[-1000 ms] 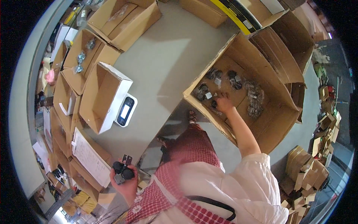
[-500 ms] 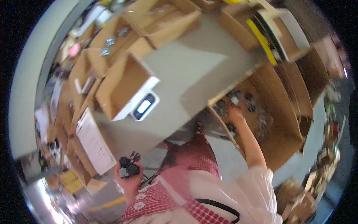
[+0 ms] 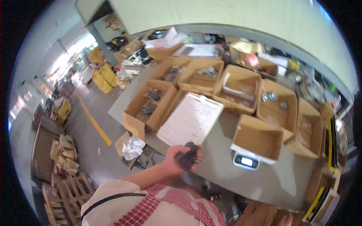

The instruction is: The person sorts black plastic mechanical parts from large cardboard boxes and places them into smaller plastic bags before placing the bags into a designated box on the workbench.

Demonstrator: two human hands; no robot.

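Note:
My left hand [image 3: 172,160] is closed around a cluster of small black parts [image 3: 187,156], whose exact kind I cannot make out. It is just off the table's near edge, below a clipboard [image 3: 192,118] with a white sheet, which leans on cardboard boxes. Of my right hand [image 3: 287,220] only a little shows at the lower right edge, by a brown cardboard box [image 3: 260,213]; its fingers are too cut off to read. A white digital scale [image 3: 246,161] with a lit display stands on the grey table, an open carton [image 3: 258,137] on it.
Open cardboard boxes with small parts, such as the one with dark parts [image 3: 151,100], line the table [image 3: 218,154]. Crumpled white plastic [image 3: 133,147] sits on a stool beside it. Wooden pallets [image 3: 69,188] and yellow sacks [image 3: 104,78] are on the floor at left.
The view has swung left toward the boxes and floor. My left hand still grips the black parts and is now below the clipboard. My right hand, earlier inside the large box, is mostly out of view.

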